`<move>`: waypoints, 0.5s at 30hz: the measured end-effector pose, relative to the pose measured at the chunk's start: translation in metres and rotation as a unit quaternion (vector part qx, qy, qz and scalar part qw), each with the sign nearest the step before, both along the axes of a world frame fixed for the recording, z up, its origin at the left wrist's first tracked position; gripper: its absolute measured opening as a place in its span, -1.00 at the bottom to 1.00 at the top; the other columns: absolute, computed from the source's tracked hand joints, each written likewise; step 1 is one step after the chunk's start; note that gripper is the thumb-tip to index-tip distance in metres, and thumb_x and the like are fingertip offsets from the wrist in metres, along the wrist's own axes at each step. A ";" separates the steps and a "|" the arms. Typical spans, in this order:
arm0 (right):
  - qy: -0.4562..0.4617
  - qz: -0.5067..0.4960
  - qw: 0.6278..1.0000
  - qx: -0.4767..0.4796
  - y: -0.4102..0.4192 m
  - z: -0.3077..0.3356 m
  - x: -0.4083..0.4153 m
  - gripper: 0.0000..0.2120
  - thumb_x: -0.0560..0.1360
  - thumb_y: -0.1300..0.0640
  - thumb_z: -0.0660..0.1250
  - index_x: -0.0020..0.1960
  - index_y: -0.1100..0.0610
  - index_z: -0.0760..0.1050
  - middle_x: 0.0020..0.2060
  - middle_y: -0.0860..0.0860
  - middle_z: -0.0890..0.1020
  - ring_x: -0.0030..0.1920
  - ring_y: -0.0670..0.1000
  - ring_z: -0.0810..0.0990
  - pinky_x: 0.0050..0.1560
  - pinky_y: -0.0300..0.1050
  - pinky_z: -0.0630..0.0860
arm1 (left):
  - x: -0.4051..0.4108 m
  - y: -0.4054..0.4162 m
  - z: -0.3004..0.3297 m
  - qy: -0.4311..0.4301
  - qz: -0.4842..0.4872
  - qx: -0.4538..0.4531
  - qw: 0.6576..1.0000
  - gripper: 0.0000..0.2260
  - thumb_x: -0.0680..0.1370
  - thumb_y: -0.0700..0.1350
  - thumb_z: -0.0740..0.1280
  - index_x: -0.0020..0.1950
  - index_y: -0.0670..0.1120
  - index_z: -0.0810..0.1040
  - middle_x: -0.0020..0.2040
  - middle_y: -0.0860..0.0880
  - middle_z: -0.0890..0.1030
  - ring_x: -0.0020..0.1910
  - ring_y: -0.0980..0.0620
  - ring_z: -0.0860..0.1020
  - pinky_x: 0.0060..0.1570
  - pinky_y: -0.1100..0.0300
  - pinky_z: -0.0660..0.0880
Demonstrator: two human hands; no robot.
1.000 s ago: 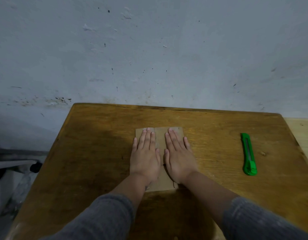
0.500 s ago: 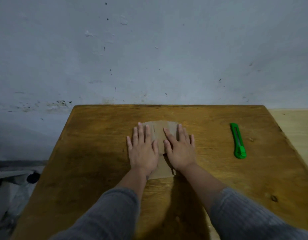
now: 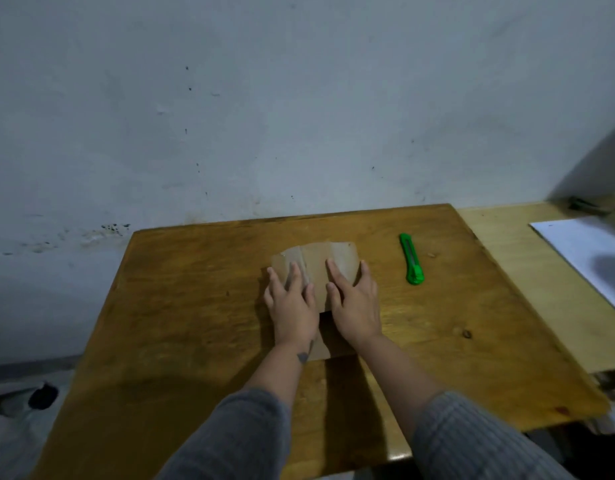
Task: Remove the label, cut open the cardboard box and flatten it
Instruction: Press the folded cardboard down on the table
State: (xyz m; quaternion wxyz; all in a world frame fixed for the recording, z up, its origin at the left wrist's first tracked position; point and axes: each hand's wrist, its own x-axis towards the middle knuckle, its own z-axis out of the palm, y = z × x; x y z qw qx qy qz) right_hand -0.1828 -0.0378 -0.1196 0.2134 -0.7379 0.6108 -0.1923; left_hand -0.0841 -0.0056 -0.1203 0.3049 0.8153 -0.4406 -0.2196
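A flattened brown cardboard box point(image 3: 320, 261) lies on the wooden table point(image 3: 195, 306), near the middle. My left hand point(image 3: 292, 306) rests palm down on its left half, fingers spread. My right hand point(image 3: 354, 306) lies palm down on its right half, fingers apart over the right edge. Both hands press flat and hold nothing. The far edge of the cardboard shows beyond my fingertips and looks slightly raised. A green utility knife point(image 3: 411, 259) lies on the table to the right of the box, apart from my right hand.
A grey wall rises straight behind the table. A lighter wooden surface point(image 3: 527, 271) adjoins the table on the right, with a white sheet point(image 3: 590, 247) on it. Dark clutter sits on the floor at lower left point(image 3: 43, 396).
My hands have slid slightly toward me and apart, uncovering more of the cardboard's far end. The view has swung to the right, bringing the lighter surface and white sheet into sight.
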 end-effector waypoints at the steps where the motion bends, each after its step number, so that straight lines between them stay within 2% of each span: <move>1: -0.005 -0.005 1.000 -0.009 0.003 0.007 -0.010 -0.58 0.61 -0.06 0.06 0.45 -0.26 0.16 0.51 0.20 0.01 0.46 0.24 0.08 0.41 0.10 0.16 | -0.009 0.003 0.007 0.009 -0.005 -0.011 1.000 -0.53 0.64 0.05 0.09 0.55 0.11 0.09 0.58 -0.09 -0.10 0.52 -0.18 -0.06 0.44 -0.08 0.14; 7: -0.025 -0.045 0.998 -0.036 0.039 0.034 -0.096 -0.58 0.60 -0.07 0.07 0.44 -0.28 0.16 0.52 0.19 0.02 0.47 0.23 0.07 0.41 0.10 0.17 | -0.092 0.034 0.041 0.038 -0.043 -0.064 0.996 -0.53 0.63 0.02 0.15 0.53 0.10 0.16 0.59 -0.04 -0.08 0.53 -0.13 -0.10 0.43 -0.06 0.14; 15: -0.012 -0.066 0.997 -0.033 0.117 0.041 -0.276 -0.58 0.58 -0.09 0.10 0.43 -0.30 0.18 0.52 0.20 0.02 0.47 0.24 0.07 0.44 0.09 0.12 | -0.268 0.108 0.043 0.057 -0.053 -0.071 0.994 -0.52 0.62 0.05 0.16 0.52 0.07 0.16 0.58 -0.06 -0.01 0.53 -0.13 -0.05 0.45 -0.04 0.07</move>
